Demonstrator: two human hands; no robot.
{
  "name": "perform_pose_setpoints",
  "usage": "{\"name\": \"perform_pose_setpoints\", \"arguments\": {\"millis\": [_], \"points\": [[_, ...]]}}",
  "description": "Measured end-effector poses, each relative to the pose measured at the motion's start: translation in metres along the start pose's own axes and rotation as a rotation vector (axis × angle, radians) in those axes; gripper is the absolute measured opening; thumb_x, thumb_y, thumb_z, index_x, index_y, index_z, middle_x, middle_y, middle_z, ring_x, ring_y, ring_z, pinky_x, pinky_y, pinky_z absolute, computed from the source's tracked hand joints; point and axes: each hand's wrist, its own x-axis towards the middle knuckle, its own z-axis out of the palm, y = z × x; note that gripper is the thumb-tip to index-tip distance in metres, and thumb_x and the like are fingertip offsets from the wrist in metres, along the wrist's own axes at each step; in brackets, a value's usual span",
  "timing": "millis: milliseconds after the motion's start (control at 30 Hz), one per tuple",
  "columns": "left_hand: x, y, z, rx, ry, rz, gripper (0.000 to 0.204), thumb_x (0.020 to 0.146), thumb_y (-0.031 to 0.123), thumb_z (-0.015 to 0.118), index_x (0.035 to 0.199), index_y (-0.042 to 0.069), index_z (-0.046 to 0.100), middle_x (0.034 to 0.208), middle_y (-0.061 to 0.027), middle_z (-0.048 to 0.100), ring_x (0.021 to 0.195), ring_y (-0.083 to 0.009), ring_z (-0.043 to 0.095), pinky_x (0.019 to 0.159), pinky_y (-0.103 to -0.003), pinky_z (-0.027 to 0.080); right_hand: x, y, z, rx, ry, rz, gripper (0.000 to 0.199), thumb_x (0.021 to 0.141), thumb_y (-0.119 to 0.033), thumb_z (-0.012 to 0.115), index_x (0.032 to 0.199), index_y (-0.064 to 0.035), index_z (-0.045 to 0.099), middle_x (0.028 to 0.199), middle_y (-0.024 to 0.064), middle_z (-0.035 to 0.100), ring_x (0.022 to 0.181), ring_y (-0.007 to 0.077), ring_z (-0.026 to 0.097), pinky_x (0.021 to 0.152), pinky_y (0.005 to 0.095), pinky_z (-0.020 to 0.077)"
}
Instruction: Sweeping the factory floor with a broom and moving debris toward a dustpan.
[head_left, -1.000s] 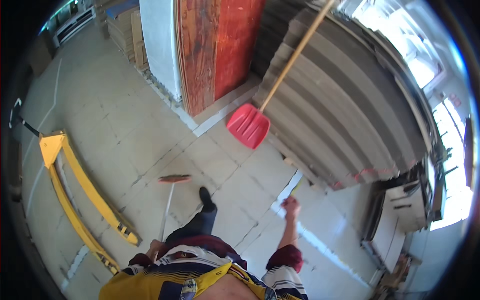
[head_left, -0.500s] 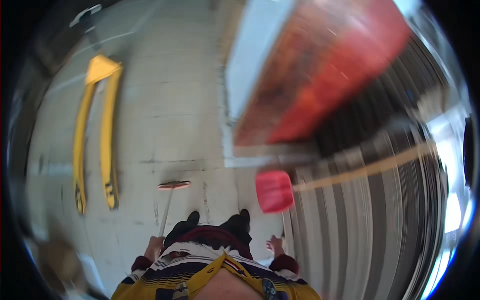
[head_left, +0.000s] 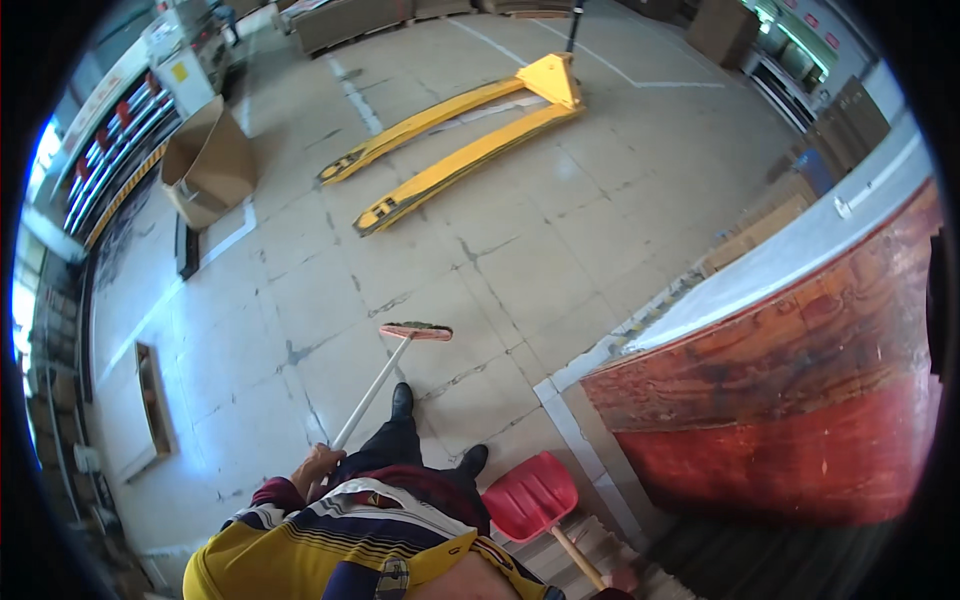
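My left hand is closed around the pale handle of a push broom. The broom's narrow red head, with dark bristles, rests on the floor ahead of my feet. To my right stands a red shovel with a ribbed scoop and a wooden handle that runs off the lower edge. Part of my right hand shows at that edge, close beside the shovel's handle. Its fingers are too blurred and cut off to tell whether they touch the handle.
A yellow pallet jack stands ahead, its forks toward me. At right, a worn red-and-brown wooden panel rises beside dark striped material. A cardboard box and machinery are at far left; a flat board lies nearer.
My view has turned left, so the pallet jack, panel and shovel swing clockwise in the picture. My left hand stays on the broom; my right hand is lower, nearer the shovel's handle.
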Motion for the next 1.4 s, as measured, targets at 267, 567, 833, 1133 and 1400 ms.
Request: {"name": "perform_pose_setpoints", "arguments": {"millis": [267,567,833,1133,1400], "points": [[-0.074,-0.019,0.075,-0.518,0.173,-0.634,0.04,0.07,0.034,0.06,0.078,-0.005,0.064,0.069,-0.0187,0.062,0.065,-0.0272,0.064,0.061,-0.037,0.052,-0.037,-0.009,-0.007,0.271,-0.422,-0.032,0.022,0.068,-0.029,0.066,0.08,-0.0095,0.064,0.07,0.0034,0.061,0.067,0.0156,0.061,0.058,0.0299,0.0491],[-0.14,-0.108,0.149,-0.743,0.324,-0.957,0.037,0.076,0.031,0.061,0.077,-0.006,0.062,0.076,-0.0259,0.062,0.078,-0.0382,0.062,0.064,-0.042,0.05,-0.093,-0.189,-0.089,0.721,-0.492,-0.177,0.019,0.067,-0.026,0.068,0.076,-0.01,0.062,0.066,0.0016,0.059,0.061,0.0135,0.059,0.054,0.0284,0.0485],[-0.199,-0.216,0.104,-1.417,0.349,-1.03,0.026,0.075,0.021,0.061,0.065,-0.002,0.054,0.049,-0.0041,0.044,0.037,-0.015,0.044,0.033,-0.031,0.038,-0.2,-0.406,-0.173,0.843,-0.416,-0.382,0.017,0.068,-0.025,0.067,0.073,-0.0101,0.059,0.063,0.0018,0.056,0.057,0.0138,0.057,0.052,0.0289,0.047],[-0.119,-0.304,0.026,-1.38,0.475,-0.89,0.035,0.075,0.025,0.061,0.065,-0.008,0.057,0.052,-0.0124,0.054,0.043,-0.022,0.055,0.038,-0.035,0.046,-0.277,-0.589,-0.222,0.805,-0.447,-0.496,0.017,0.069,-0.024,0.066,0.07,-0.0103,0.056,0.059,0.0021,0.053,0.052,0.0142,0.054,0.049,0.0295,0.0454],[-0.005,-0.39,-0.145,-1.516,0.519,-0.909,0.033,0.075,0.025,0.058,0.06,-0.004,0.052,0.052,-0.0095,0.051,0.043,-0.0182,0.052,0.038,-0.032,0.045,-0.303,-0.753,-0.235,0.854,-0.516,-0.398,0.018,0.07,-0.023,0.065,0.067,-0.0104,0.053,0.056,0.0024,0.05,0.048,0.0145,0.051,0.046,0.0301,0.0439]]}}
